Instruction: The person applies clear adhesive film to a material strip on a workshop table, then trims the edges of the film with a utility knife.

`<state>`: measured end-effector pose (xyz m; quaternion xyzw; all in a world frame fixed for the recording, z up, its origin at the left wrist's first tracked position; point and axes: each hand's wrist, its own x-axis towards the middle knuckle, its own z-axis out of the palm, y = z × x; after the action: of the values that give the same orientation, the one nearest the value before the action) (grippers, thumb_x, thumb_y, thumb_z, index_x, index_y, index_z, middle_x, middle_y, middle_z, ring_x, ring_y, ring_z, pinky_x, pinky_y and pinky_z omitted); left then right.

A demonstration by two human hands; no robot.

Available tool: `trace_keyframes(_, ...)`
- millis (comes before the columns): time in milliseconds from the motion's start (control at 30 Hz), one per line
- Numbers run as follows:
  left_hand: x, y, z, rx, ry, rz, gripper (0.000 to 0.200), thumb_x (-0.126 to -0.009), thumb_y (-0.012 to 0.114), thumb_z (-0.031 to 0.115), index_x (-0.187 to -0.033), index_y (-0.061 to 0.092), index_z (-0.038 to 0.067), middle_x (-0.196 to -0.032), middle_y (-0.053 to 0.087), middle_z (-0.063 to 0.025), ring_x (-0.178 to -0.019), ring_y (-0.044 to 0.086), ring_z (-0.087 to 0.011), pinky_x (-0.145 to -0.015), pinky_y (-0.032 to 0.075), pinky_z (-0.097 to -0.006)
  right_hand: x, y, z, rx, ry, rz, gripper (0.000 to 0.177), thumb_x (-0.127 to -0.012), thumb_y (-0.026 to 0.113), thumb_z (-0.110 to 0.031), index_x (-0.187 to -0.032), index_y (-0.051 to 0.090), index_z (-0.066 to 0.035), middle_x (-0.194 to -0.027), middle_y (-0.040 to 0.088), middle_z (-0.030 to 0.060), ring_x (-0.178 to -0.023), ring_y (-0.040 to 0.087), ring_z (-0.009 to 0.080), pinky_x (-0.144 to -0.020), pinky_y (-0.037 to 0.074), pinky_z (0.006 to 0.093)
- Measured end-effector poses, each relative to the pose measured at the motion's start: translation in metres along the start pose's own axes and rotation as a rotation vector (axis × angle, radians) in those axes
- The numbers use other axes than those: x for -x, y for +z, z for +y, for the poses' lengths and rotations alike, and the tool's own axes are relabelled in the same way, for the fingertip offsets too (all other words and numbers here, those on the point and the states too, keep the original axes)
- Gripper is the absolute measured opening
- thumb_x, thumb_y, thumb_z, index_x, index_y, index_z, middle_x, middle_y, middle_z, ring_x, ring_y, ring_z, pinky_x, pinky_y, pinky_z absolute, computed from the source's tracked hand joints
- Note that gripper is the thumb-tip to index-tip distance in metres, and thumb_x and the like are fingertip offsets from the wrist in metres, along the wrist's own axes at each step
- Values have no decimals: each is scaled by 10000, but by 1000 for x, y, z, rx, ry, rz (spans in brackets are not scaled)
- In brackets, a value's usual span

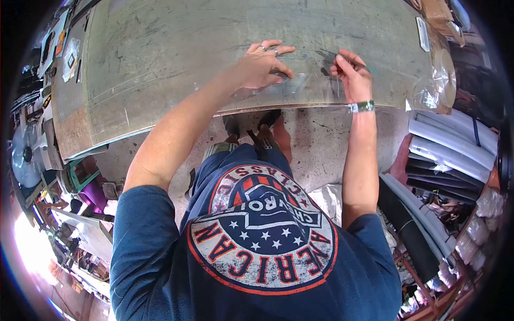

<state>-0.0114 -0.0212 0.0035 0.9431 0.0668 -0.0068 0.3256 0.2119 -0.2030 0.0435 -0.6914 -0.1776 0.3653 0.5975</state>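
Observation:
On the worn grey-green table [176,48] lies a thin clear plastic sheet [305,84], near the front edge. My left hand [266,63] rests beside and partly on it with its fingers spread, rings showing on two of them. To the right, my right hand [352,72] is raised over the table with thumb and fingers pinched together. A thin dark object [328,52] sticks out to the left from that pinch; what it is cannot be made out. A patterned band is around the right wrist.
Crumpled clear plastic [428,96] hangs at the table's right corner, near a small white label strip [423,34]. A clear bag [70,59] lies at the left end. Wrapped rolls [452,142] are stacked at the right, below table height.

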Motion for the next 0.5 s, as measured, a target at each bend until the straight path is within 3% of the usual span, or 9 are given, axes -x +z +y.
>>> trace_keyframes(67, 1, 1, -1, -11, -7, 3, 290, -896, 759, 287, -1180, 763, 346, -1655, 333, 75, -1541, 215, -289, -1238, 211, -537, -28, -17, 8, 99, 83, -14, 199, -930, 775, -211, -1010, 700, -44, -860, 684, 30, -709, 634, 112, -646, 506, 270)
trace_keyframes(167, 1, 0, -1, 5, -5, 1, 287, -893, 761, 284, -1176, 764, 337, -1656, 333, 73, -1542, 213, -290, -1236, 220, -536, -40, -23, 4, 354, 77, 8, 193, -937, 760, -231, -969, 687, -54, -836, 680, 15, -701, 626, 90, -631, 497, 261)
trace_keyframes(300, 1, -2, 2, -7, -14, 0, 287, -888, 762, 273, -1169, 766, 333, -1657, 331, 70, -1543, 216, -291, -1235, 233, -536, -25, -23, -28, 402, 253, -145, 200, -941, 715, -156, -1038, 626, -5, -727, 654, 46, -546, 579, 119, -493, 448, 265)
trace_keyframes(333, 1, -3, 3, -7, -20, -3, 287, -887, 762, 268, -1167, 767, 334, -1658, 330, 69, -1543, 219, -292, -1235, 234, -536, -24, -23, -31, 467, 273, -163, 421, -918, 714, -109, -1279, 549, 31, -699, 637, 53, -500, 554, 127, -443, 411, 275)
trace_keyframes(433, 1, -3, 3, 3, -24, -4, 288, -886, 758, 254, -1162, 767, 339, -1661, 328, 68, -1542, 226, -296, -1234, 238, -538, -17, -28, -38, 325, 186, -131, 680, -889, 727, -72, -1478, 406, 36, -676, 623, 41, -502, 550, 125, -432, 387, 283)
trace_keyframes(467, 1, -3, 2, 7, -23, -5, 289, -886, 757, 250, -1160, 767, 341, -1661, 327, 68, -1542, 228, -299, -1234, 240, -540, -19, -31, -41, 278, 204, -96, 854, -868, 731, -48, -1581, 264, 13, -715, 632, 54, -500, 539, 128, -422, 356, 278)
trace_keyframes(500, 1, -3, 2, 11, -22, 1, 292, -885, 757, 248, -1161, 767, 342, -1662, 327, 67, -1541, 229, -302, -1234, 240, -541, -24, -35, -42, 192, 238, -118, 807, -877, 726, -59, -1566, 309, -2, -732, 640, 61, -492, 525, 122, -420, 348, 273)
